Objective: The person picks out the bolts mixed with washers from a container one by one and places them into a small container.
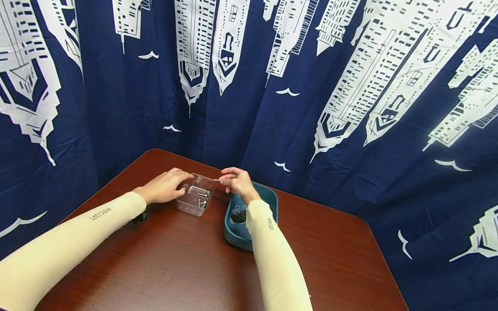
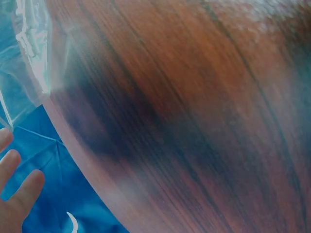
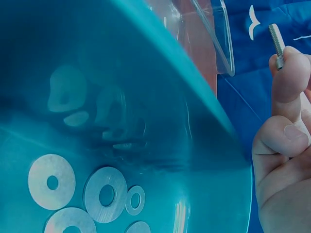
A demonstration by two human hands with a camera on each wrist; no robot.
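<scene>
A threaded bolt (image 3: 277, 44) is pinched between the fingertips of the right hand (image 1: 238, 183), just over the rim of the clear plastic container (image 1: 194, 203). The container is steadied by the left hand (image 1: 165, 186), whose relaxed fingers rest on its near wall. Two or three bolts are already seen lying inside — so the sorting is judged partly done. In the blue tray (image 1: 268, 194), at least four flat washers (image 3: 104, 193) are counted in the right wrist view; other contents are hidden.
</scene>
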